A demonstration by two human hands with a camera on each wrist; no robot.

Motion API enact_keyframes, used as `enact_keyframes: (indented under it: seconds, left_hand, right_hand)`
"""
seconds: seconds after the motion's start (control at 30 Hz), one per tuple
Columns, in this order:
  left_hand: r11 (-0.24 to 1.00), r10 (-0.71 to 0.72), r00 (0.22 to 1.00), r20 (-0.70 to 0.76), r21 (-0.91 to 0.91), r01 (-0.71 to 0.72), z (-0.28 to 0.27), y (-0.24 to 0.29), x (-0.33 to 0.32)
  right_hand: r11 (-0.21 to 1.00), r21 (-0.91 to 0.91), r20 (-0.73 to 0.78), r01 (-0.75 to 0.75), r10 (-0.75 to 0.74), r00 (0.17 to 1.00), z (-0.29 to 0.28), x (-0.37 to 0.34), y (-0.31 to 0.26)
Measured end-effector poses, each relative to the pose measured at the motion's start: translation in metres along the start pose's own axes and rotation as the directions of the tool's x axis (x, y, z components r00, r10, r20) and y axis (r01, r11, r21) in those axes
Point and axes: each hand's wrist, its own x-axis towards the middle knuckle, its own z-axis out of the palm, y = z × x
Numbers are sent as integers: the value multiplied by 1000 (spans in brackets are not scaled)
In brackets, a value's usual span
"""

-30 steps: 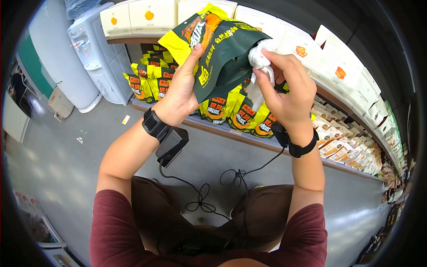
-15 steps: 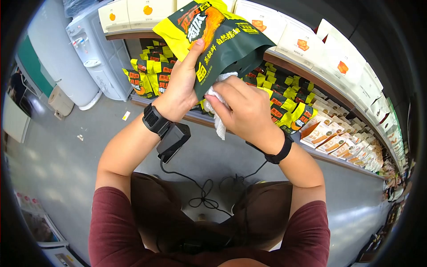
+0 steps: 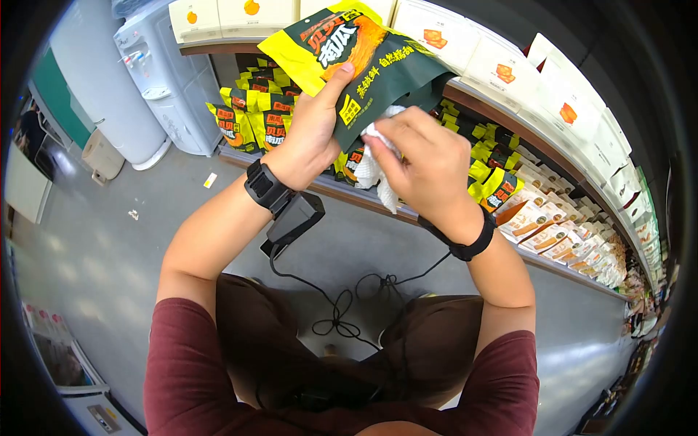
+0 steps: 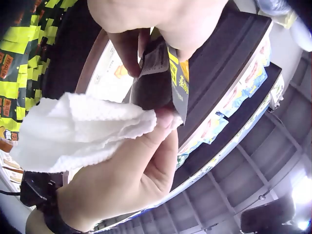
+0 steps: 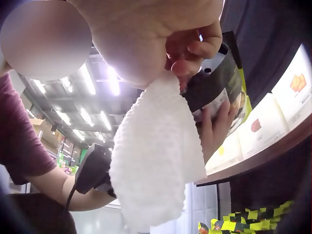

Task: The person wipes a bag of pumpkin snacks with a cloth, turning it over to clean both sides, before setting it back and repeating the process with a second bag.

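A green and yellow snack pouch point(image 3: 371, 65) is gripped by my left hand point(image 3: 309, 134), thumb on its printed front and fingers behind. My right hand point(image 3: 429, 163) pinches a white textured cloth point(image 3: 378, 171) against the pouch's lower edge. In the left wrist view the cloth point(image 4: 83, 131) trails from the right hand's fingertips, which touch the pouch's dark bottom point(image 4: 153, 90). From the right wrist the cloth point(image 5: 153, 156) hangs down below the pinching fingers, and the left fingers point(image 5: 217, 124) lie across the pouch's back.
Similar pouches point(image 3: 273, 127) fill the lower shelf behind the hands. White boxes point(image 3: 502, 69) line the upper shelf, and small packets point(image 3: 542, 225) stand at the right. A water dispenser point(image 3: 163, 94) is at the left. Black cables point(image 3: 338, 320) hang over the lap.
The right hand with the cloth has moved left and down from the pouch's right side to its lower edge, then slightly right. The pouch has shifted a little to the right recently.
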Motion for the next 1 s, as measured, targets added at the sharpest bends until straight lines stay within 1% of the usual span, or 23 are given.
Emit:
enact_keyframes:
  seconds: [0.03,0.1,0.17,0.23,0.3,0.37,0.4,0.47,0.7,0.77,0.8,0.87,0.9,0.93,1.0]
  left_hand:
    - [1000,1,1000,-2,-1,-1,1,1,0]
    - [999,-26,999,26,-22,27,2,3,0]
    - [999,-30,999,43,-10,30,-3,2,4]
    - [999,-19,998,60,-29,20,-3,3,5]
    - [999,-45,997,60,-25,46,-5,5,5]
    - [995,-86,993,77,-35,88,-7,5,4]
    - [993,-104,991,86,-41,108,-6,5,2]
    - [993,-111,990,88,-36,115,-2,3,-2]
    - [992,-99,991,87,-65,105,2,-4,-5]
    - [991,-104,991,88,-78,111,2,-5,-6]
    - [988,-114,991,69,-93,120,1,-6,-7]
    - [986,-125,991,51,-106,130,-1,-9,-7]
    - [985,-127,992,19,-113,128,-3,-10,-5]
    - [985,-128,992,-13,-120,125,-4,-11,-4]
    - [985,-130,991,-15,-121,127,-6,-8,-4]
  right_hand:
    - [1000,2,1,1,-1,1000,-1,1,3]
    - [1000,-19,-46,-18,17,999,-2,1,10]
    - [1000,-10,-46,-30,29,999,-6,4,13]
    - [999,-11,-111,-31,29,993,-9,6,18]
    - [999,2,-196,-36,36,980,-14,12,23]
    - [993,-40,-186,-111,102,977,-23,15,23]
    - [993,-40,-184,-112,103,977,-26,16,27]
    - [988,-54,-256,-142,123,959,-31,19,38]
    - [977,-121,-226,-176,146,963,-38,18,37]
    - [980,-99,-205,-175,152,967,-36,18,36]
    - [979,-99,-206,-177,153,966,-34,17,36]
    - [982,-29,-153,-186,179,972,-28,14,34]
    - [982,-30,-155,-187,181,971,-25,12,33]
    - [974,45,-151,-221,225,962,-22,10,32]
    - [943,165,-139,-288,311,940,-18,9,28]
